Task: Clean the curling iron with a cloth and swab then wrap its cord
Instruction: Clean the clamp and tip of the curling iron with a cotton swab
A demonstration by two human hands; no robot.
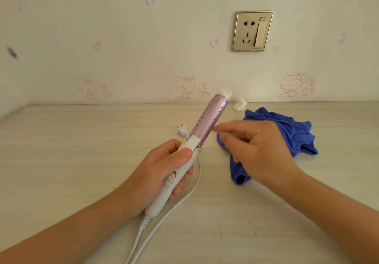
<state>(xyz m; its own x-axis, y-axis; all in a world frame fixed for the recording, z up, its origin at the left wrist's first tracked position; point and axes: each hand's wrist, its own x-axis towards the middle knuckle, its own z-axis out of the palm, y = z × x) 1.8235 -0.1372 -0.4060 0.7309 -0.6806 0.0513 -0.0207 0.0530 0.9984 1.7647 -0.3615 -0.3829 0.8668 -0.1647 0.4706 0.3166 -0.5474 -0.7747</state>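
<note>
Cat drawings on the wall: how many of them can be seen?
3, in a row low on the wall: one at the left, one in the middle beside the curling iron tip, one at the right. More may lie outside the view.

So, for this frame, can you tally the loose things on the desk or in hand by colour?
White and pink: 1, the curling iron with its cord and plug, held in the left hand.
Blue: 1, the cloth under the right hand.
White: 1, a crumpled wad.
Total: 3.
</note>
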